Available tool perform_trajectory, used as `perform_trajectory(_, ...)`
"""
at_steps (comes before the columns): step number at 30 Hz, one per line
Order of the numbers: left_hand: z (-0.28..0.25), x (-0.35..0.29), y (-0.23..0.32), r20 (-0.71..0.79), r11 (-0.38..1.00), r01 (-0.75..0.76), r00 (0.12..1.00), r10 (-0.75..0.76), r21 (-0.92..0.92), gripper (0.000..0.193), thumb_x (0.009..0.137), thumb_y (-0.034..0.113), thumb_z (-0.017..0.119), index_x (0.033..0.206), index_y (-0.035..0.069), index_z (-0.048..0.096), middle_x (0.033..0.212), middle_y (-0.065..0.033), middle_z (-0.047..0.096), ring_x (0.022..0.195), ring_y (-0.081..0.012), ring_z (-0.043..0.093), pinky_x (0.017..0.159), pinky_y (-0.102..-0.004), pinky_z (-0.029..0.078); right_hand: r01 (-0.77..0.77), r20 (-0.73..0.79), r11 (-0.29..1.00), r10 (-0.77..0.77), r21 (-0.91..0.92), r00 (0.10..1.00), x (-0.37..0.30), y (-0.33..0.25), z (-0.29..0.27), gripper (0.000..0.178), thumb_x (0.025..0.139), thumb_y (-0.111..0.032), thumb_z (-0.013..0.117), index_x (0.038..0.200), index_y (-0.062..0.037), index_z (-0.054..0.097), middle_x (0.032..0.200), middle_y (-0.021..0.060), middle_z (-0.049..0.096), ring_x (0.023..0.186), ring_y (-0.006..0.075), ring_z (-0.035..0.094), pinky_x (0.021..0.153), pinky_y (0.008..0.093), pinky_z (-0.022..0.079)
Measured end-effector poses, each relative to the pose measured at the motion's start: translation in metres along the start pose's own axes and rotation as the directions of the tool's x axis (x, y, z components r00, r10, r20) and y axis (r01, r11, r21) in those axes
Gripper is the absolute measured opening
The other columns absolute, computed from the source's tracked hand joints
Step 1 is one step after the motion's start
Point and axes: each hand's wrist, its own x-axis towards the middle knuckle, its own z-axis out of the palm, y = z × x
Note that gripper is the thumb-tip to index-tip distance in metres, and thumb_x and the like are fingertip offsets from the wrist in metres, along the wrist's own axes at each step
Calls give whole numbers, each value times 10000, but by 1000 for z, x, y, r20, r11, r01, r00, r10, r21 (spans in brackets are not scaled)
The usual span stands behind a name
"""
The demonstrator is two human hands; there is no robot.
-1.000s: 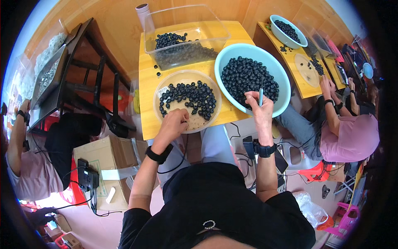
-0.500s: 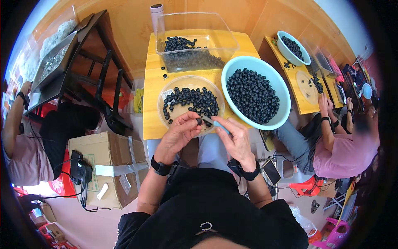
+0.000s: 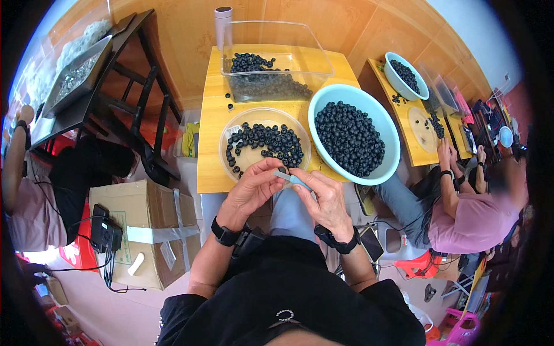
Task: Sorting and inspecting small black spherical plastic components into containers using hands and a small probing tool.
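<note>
My left hand (image 3: 257,189) pinches one small dark round bead (image 3: 282,170) between thumb and fingertips. My right hand (image 3: 324,199) grips a small knife (image 3: 299,181) with a light blue handle and a short flat grey blade. The blade lies against the left fingertips, beside the bead. Both hands hover over the near edge of a shallow clear round tray (image 3: 224,144), which has many dark beads (image 3: 268,137) in it. Just right of the tray, a light blue basin (image 3: 393,151) is heaped with the same beads.
Behind the tray on the yellow table (image 3: 210,109) stands a clear plastic bin (image 3: 323,72) partly filled with beads, with a pink bottle (image 3: 223,26) beyond. A cardboard box (image 3: 130,202) stands at left. At right a person (image 3: 473,222) works at another table; another person (image 3: 37,213) sits left.
My right hand has brought the knife blade up against the bead and left fingertips; the blade was just right of them before. The view has shifted slightly.
</note>
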Motion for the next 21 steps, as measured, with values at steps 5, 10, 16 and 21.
perform_trajectory(5, 0, -2, 0, 16, 1000, -5, 1000, 5, -4, 182, 870, 48, 584, 1052, 30, 578, 930, -75, 643, 802, -122, 639, 719, -225, 545, 4, -15, 1000, -4, 1, 1000, 1, -2, 0, 261, 792, -132, 666, 1041, -58, 642, 700, 108, 586, 599, 287, 591, 515, 360, 452)
perform_trajectory(10, 3, -3, 0, 2, 1000, -2, 1000, 2, -7, 171, 871, 52, 585, 1040, 30, 580, 914, -69, 642, 785, -119, 639, 706, -221, 546, -3, 9, 999, 3, -34, 1000, 1, -3, -2, 256, 791, -133, 666, 1035, -58, 645, 695, 105, 581, 591, 284, 586, 513, 362, 451)
perform_trajectory(16, 2, -5, 2, 85, 999, 32, 996, -29, -26, 154, 862, 52, 598, 1012, 24, 580, 905, -80, 640, 770, -119, 638, 698, -214, 544, 29, -51, 999, -30, -17, 998, 2, 7, -2, 207, 809, -132, 645, 999, -52, 662, 733, 124, 626, 608, 289, 603, 526, 356, 464)
perform_trajectory(21, 11, -11, 6, 125, 997, 36, 992, -27, -72, 156, 852, 38, 604, 1005, 22, 579, 894, -91, 640, 756, -129, 640, 684, -212, 543, -131, -137, 991, 126, -24, 983, 2, 42, -11, 185, 836, -144, 616, 964, -22, 671, 800, 147, 658, 611, 266, 620, 545, 335, 473)
